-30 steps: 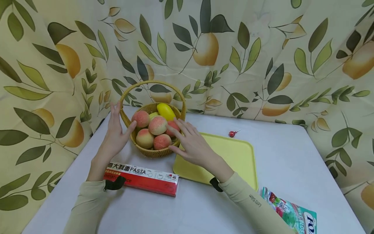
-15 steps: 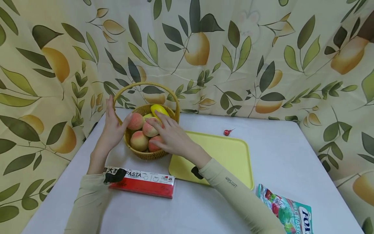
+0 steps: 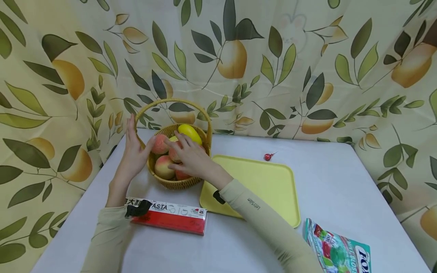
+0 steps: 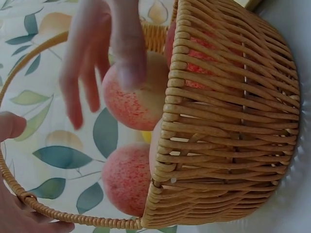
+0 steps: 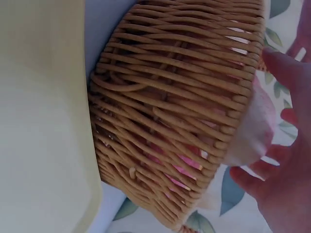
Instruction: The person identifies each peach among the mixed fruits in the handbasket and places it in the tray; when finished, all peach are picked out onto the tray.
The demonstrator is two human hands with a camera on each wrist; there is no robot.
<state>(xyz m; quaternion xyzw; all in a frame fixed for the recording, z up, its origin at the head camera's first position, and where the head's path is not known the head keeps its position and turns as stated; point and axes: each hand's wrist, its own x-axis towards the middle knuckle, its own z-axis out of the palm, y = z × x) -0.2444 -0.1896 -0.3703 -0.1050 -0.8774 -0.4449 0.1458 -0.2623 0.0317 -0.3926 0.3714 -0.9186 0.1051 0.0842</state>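
Note:
A wicker basket [image 3: 179, 184] with an arched handle [image 3: 174, 100] holds several peaches and a smooth yellow fruit [image 3: 190, 133]. My right hand [image 3: 194, 159] hovers over the basket, fingers spread around the uppermost peach [image 4: 131, 104]. In the left wrist view its thumb overlaps that peach; whether it touches is hard to tell. My left hand [image 3: 134, 155] stands upright at the basket's left side, fingers straight by the handle and thumb near another peach [image 3: 159, 144]. The right hand and wrist hide part of the fruit and the basket's right side.
A pale yellow tray [image 3: 259, 185] lies right of the basket. A red pasta box [image 3: 170, 222] lies in front, partly behind the left wrist. A small red lollipop [image 3: 268, 156] is behind the tray, and a candy bag [image 3: 338, 246] sits at front right. Patterned cloth hangs behind.
My right hand has moved left from the basket's right rim to over the uppermost peach. The left hand stays beside the handle. The head view has shifted slightly.

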